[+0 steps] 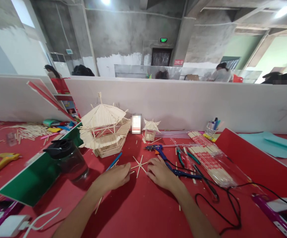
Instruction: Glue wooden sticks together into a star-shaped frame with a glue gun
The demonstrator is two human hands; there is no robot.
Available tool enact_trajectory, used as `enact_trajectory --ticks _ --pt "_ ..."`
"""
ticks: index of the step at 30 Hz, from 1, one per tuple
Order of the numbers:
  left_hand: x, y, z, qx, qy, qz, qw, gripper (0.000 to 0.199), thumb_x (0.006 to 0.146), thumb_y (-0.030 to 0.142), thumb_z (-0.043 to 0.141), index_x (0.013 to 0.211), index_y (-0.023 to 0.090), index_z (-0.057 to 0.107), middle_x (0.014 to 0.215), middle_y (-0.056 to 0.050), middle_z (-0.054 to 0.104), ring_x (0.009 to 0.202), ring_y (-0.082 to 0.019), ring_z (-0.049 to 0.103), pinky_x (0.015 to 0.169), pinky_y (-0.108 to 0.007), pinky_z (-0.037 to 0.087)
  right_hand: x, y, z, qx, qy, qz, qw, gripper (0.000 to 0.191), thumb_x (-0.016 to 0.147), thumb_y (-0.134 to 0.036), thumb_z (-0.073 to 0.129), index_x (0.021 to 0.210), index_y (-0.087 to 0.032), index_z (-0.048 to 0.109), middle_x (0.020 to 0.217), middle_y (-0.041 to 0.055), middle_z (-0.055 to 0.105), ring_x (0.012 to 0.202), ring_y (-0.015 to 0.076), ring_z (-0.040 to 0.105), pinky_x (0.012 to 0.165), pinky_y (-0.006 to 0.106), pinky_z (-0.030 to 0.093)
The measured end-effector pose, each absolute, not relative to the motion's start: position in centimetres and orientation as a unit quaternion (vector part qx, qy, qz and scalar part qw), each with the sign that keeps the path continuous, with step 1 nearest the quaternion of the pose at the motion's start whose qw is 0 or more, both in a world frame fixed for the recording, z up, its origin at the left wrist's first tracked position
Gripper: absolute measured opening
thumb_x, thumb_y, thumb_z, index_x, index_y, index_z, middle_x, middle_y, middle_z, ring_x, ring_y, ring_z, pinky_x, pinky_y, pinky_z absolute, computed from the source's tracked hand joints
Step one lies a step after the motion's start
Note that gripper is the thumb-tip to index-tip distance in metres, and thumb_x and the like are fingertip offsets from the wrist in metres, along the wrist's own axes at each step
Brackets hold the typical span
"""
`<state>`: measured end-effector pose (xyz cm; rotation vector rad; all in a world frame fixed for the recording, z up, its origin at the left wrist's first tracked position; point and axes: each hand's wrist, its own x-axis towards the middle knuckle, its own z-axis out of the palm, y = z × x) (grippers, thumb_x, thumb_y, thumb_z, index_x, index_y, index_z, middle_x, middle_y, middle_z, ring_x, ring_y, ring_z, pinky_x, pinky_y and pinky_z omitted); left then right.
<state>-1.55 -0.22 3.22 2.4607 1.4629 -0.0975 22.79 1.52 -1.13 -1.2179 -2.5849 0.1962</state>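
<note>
Well, the work in hand looks like the setting or straightening of thin wooden sticks into a flat star (140,165), which lies on the red tabletop (138,215) between the two hands, its spokes meeting at a small hub. The left hand (120,175) comes in from its own side with the fingers bent and drawn close together, their tips beside the spokes nearest them; a short bit of stick shows by those tips, though I can't tell from where I stand whether it's pinched. Over on the other side, the right hand (160,172) is bent over with its fingers loosely parted, the tips at or very near the ends of its nearest spokes, and whether they press or grip anything is hidden from me. To my eye, the next move calls for a light, even touch from both sides, since a nudge could skew the spokes. Just beyond the right hand lies a blue glue gun (161,152), with packed sticks (212,168) farther out to its right. Ahead of the left hand stands a large stick pavilion (103,115), and a smaller one (151,126) sits beyond the star.
</note>
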Motion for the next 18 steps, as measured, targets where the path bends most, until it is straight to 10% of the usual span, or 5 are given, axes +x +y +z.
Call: enact_trajectory --ticks 7,18 --pt "-1.8 0.9 2.7 0.829 0.526 0.053 0.182 0.023 0.101 0.023 0.029 0.105 0.023 0.052 0.091 -0.004 0.07 0.082 -0.02 0.065 0.074 -0.029 0.044 23.1 1.5 -0.9 -0.435 -0.884 0.089 0.148 0.019 0.098 -0.027 0.054 0.092 -0.018 0.069 0.104 0.0058 0.065 0.106 0.0209 0.057 0.114 0.047 0.026" --pt "0.0 1.6 1.6 0.72 0.596 0.191 0.3 0.008 0.089 0.026 0.057 0.097 0.024 0.057 0.094 -0.001 0.074 0.089 -0.019 0.069 0.076 -0.027 0.047 22.5 1.2 -0.9 -0.438 -0.876 0.107 0.173 0.016 0.098 -0.021 0.052 0.095 -0.019 0.068 0.111 0.007 0.067 0.111 0.0226 0.057 0.116 0.054 0.024"
